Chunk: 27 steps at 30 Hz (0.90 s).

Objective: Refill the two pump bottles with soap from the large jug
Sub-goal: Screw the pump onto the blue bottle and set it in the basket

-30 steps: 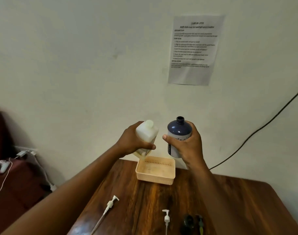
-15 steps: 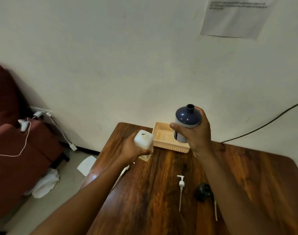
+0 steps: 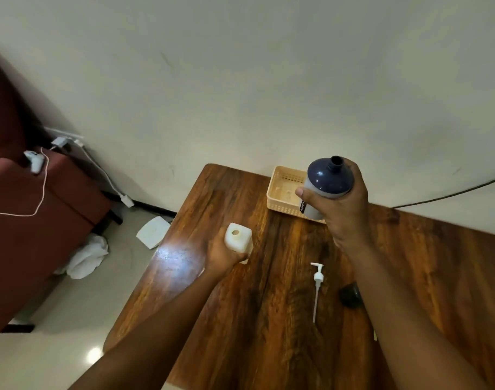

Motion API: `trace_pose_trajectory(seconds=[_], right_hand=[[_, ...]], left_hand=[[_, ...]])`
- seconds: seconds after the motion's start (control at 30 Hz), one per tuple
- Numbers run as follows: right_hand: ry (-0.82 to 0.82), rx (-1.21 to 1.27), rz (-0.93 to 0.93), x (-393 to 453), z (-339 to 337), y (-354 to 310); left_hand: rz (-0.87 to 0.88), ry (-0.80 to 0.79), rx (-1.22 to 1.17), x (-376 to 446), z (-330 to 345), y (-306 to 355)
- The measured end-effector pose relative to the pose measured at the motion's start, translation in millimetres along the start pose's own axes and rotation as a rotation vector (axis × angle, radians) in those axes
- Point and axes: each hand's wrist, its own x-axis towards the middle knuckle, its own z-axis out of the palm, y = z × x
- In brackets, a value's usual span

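The left hand [image 3: 222, 253] grips the white bottle [image 3: 238, 238], the right hand [image 3: 340, 205] the blue bottle [image 3: 326, 182]. Set the white bottle upright on the counter [image 3: 269, 319] and keep both mouths level.

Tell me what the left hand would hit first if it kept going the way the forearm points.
Probably the beige basket at the table's far edge. The left hand, holding the white bottle, points up and right toward it, with only bare tabletop between. Depth is unclear, so it could pass above the rim.

You had two bottles [image 3: 238, 238] [image 3: 326, 182], one pump [image 3: 317, 282], one basket [image 3: 283, 190] and one dark cap [image 3: 350, 294] over the table [image 3: 269, 319].
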Motion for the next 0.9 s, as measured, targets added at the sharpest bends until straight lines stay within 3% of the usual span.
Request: trace_pose_trajectory(seconds=[0.2,0.53,0.8,0.9], right_hand=[[0.004,-0.022,0.007,-1.9,6.7,9.0],[0.011,0.006,0.003,-2.5,-3.3,14.2],[0.071,0.016,-0.005,-6.3,-58.5,15.1],[0.100,0.003,0.002,-8.5,-86.3,17.5]], left_hand=[[-0.060,0.001,0.004,-0.7,6.5,-24.8],[0.002,-0.092,0.078,-4.6,3.9,-23.9],[0.425,-0.097,0.632,10.4,28.2,41.9],[0.500,-0.156,0.709,7.9,60.8,66.4]])
